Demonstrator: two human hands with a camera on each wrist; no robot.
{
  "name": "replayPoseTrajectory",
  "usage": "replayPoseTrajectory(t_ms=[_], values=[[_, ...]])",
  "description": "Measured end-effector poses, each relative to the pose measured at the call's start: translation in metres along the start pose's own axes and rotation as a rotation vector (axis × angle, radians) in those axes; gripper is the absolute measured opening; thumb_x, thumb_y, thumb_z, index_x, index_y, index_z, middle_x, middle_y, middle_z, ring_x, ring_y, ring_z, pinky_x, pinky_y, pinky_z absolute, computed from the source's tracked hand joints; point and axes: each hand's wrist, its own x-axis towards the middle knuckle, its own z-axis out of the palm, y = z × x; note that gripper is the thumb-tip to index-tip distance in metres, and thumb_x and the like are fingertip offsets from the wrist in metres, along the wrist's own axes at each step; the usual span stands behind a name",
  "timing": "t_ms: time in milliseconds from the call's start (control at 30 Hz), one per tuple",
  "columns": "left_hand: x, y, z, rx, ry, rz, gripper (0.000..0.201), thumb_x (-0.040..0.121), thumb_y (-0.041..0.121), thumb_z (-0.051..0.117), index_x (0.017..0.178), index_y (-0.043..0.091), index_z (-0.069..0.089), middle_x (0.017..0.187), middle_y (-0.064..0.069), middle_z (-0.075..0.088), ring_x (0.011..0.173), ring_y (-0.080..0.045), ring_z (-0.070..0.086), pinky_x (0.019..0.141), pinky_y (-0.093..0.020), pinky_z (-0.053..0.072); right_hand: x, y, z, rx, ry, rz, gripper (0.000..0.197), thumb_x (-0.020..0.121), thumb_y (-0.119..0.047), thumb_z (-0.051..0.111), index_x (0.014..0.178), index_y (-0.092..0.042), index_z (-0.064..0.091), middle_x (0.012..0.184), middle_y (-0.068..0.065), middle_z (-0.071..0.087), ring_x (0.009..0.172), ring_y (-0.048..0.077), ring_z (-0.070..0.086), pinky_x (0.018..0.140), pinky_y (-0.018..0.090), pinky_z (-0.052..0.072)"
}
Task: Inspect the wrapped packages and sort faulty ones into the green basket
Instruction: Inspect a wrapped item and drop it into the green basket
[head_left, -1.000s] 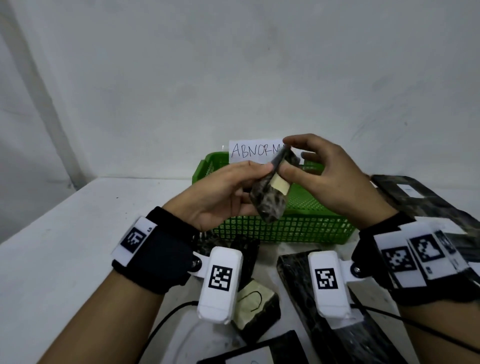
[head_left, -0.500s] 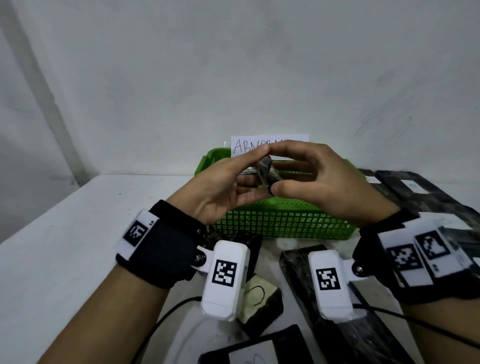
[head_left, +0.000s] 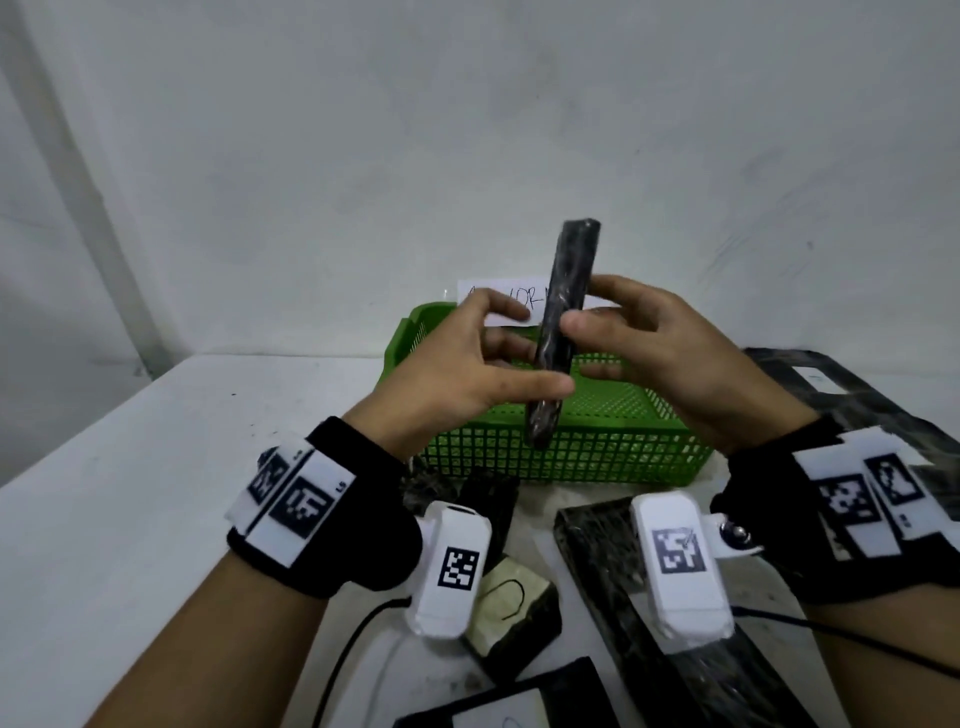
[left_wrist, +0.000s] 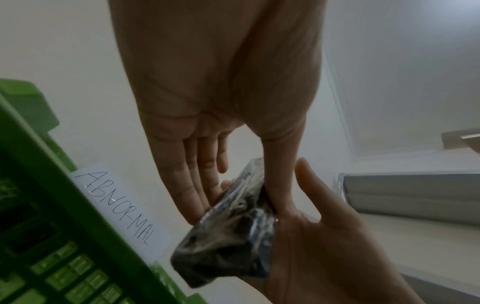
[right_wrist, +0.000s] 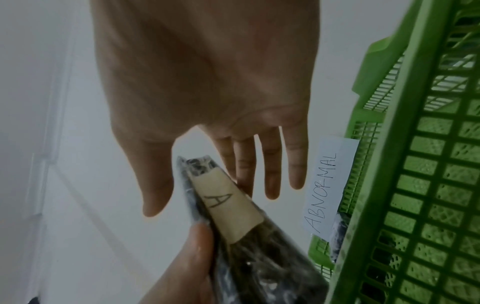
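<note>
A dark plastic-wrapped package (head_left: 563, 322) stands upright and edge-on between both hands, above the green basket (head_left: 571, 457). My left hand (head_left: 498, 358) pinches its lower half, thumb on one face and straight fingers on the other, as the left wrist view shows on the package (left_wrist: 228, 236). My right hand (head_left: 623, 332) has straight, spread fingers touching the package's upper part; its thumb lies just beside it. In the right wrist view the package (right_wrist: 259, 257) carries a cream label marked "A" (right_wrist: 223, 203). A paper sign reading ABNORMAL (right_wrist: 327, 185) is fixed to the basket's far rim.
Several dark wrapped packages lie on the white table in front of the basket: a small one with a cream label (head_left: 511, 608), a long one (head_left: 602, 566), and a pile at the right (head_left: 841, 395). A black cable (head_left: 353, 644) runs near my left forearm. A white wall stands behind.
The package has been turned from tilted to upright and edge-on, and raised. My right hand's fingers have straightened; my left hand keeps its pinch, now lower on the package.
</note>
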Motion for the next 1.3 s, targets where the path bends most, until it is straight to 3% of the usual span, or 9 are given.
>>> replayPoseTrajectory(t_ms=[167, 267, 400, 567, 667, 800, 900, 1067, 1300], values=[[0.003, -0.007, 0.001, 0.102, -0.014, 0.015, 0.055, 0.062, 0.027, 0.093, 0.105, 0.020, 0.060, 0.101, -0.007, 0.072, 0.088, -0.021, 0.070, 0.088, -0.042, 0.058, 0.002, 0.003, 0.005, -0.008, 0.082, -0.083, 0.041, 0.067, -0.036, 0.081, 0.101, -0.015, 0.075, 0.094, 0.005, 0.079, 0.090, 0.017, 0.075, 0.084, 0.039, 0.057], [0.004, -0.008, 0.004, 0.085, 0.002, 0.040, 0.048, 0.067, 0.017, 0.090, 0.103, 0.016, 0.058, 0.080, 0.009, 0.070, 0.072, -0.003, 0.064, 0.073, -0.023, 0.054, 0.004, 0.007, 0.009, 0.006, 0.115, -0.135, 0.020, 0.078, -0.014, 0.082, 0.098, -0.011, 0.076, 0.089, 0.005, 0.079, 0.081, 0.013, 0.075, 0.072, 0.024, 0.055], [0.003, -0.009, 0.006, 0.097, 0.032, 0.078, 0.043, 0.071, 0.015, 0.087, 0.101, 0.015, 0.056, 0.070, 0.018, 0.065, 0.065, 0.007, 0.059, 0.064, -0.012, 0.047, 0.004, 0.007, 0.008, -0.009, 0.120, -0.151, 0.019, 0.080, -0.009, 0.082, 0.098, -0.011, 0.076, 0.088, 0.004, 0.079, 0.081, 0.012, 0.075, 0.073, 0.022, 0.054], [0.003, -0.008, 0.003, 0.149, 0.068, 0.147, 0.037, 0.079, 0.014, 0.082, 0.104, 0.023, 0.056, 0.102, 0.001, 0.069, 0.085, -0.012, 0.067, 0.077, -0.028, 0.056, -0.002, -0.003, 0.003, 0.024, 0.064, -0.157, 0.029, 0.077, -0.021, 0.081, 0.104, -0.013, 0.074, 0.101, 0.002, 0.079, 0.096, 0.011, 0.074, 0.083, 0.024, 0.055], [0.004, -0.006, 0.000, 0.208, 0.141, 0.223, 0.041, 0.076, 0.009, 0.083, 0.102, 0.023, 0.054, 0.104, 0.006, 0.068, 0.094, -0.009, 0.069, 0.075, -0.025, 0.058, -0.006, -0.015, 0.001, 0.060, 0.040, -0.127, 0.031, 0.086, -0.043, 0.071, 0.112, -0.025, 0.073, 0.111, -0.006, 0.077, 0.110, 0.008, 0.069, 0.091, 0.036, 0.054], [0.002, -0.002, -0.005, 0.250, 0.216, 0.326, 0.041, 0.075, 0.003, 0.081, 0.101, 0.017, 0.053, 0.101, 0.013, 0.062, 0.099, -0.004, 0.064, 0.065, -0.027, 0.060, -0.009, -0.024, 0.001, 0.122, -0.077, -0.111, 0.036, 0.092, -0.045, 0.057, 0.120, -0.026, 0.071, 0.123, -0.007, 0.073, 0.118, 0.011, 0.066, 0.091, 0.041, 0.057], [0.002, -0.004, -0.008, 0.240, 0.228, 0.351, 0.038, 0.076, -0.004, 0.078, 0.102, 0.012, 0.054, 0.106, 0.005, 0.061, 0.102, -0.006, 0.062, 0.059, -0.023, 0.058, -0.008, -0.022, 0.006, 0.185, -0.083, -0.087, 0.036, 0.091, -0.035, 0.056, 0.121, -0.022, 0.072, 0.120, 0.000, 0.074, 0.114, 0.018, 0.069, 0.084, 0.042, 0.060], [0.004, -0.009, -0.010, 0.266, 0.249, 0.379, 0.036, 0.075, -0.005, 0.079, 0.100, 0.007, 0.056, 0.103, 0.000, 0.062, 0.099, -0.006, 0.063, 0.054, -0.017, 0.053, -0.008, -0.021, 0.027, 0.132, 0.176, -0.291, 0.019, 0.096, -0.003, 0.061, 0.100, -0.012, 0.078, 0.096, 0.008, 0.079, 0.088, 0.019, 0.077, 0.065, 0.032, 0.062], [0.004, -0.005, -0.031, 0.162, 0.197, 0.324, 0.028, 0.088, 0.003, 0.068, 0.109, 0.022, 0.066, 0.126, 0.008, 0.063, 0.122, -0.009, 0.059, 0.089, -0.037, 0.057, -0.008, -0.020, 0.026, 0.105, 0.161, -0.418, 0.020, 0.091, 0.003, 0.066, 0.101, -0.011, 0.076, 0.105, 0.006, 0.078, 0.091, 0.018, 0.076, 0.074, 0.029, 0.061]])
